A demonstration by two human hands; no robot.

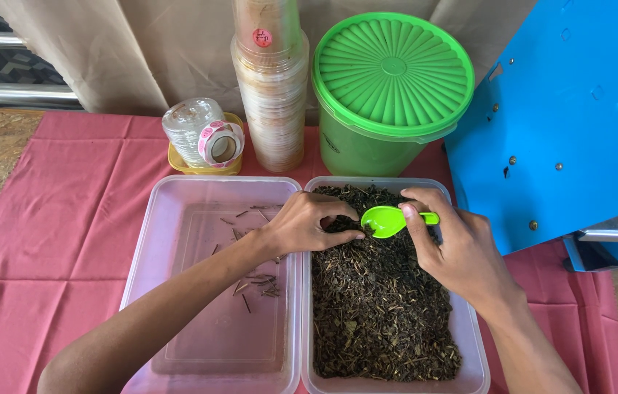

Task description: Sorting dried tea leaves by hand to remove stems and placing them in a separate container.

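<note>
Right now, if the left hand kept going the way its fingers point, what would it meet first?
The left hand points right, toward the green scoop held in the right hand. It would probably meet the scoop's bowl first; depth is unclear, so its fingertips may brush the dried tea leaves beneath.

Counted two clear plastic trays (210,191) (469,343), one green scoop (385,219), one green lidded bucket (382,95), one stack of cups (271,95), one roll of stickers (221,143), two hands (305,222) (458,252).

A small green plastic scoop (387,219) is held level, bowl leftward, over dark dried leaves (378,306), probably tea, filling the right clear tray (469,343).
</note>
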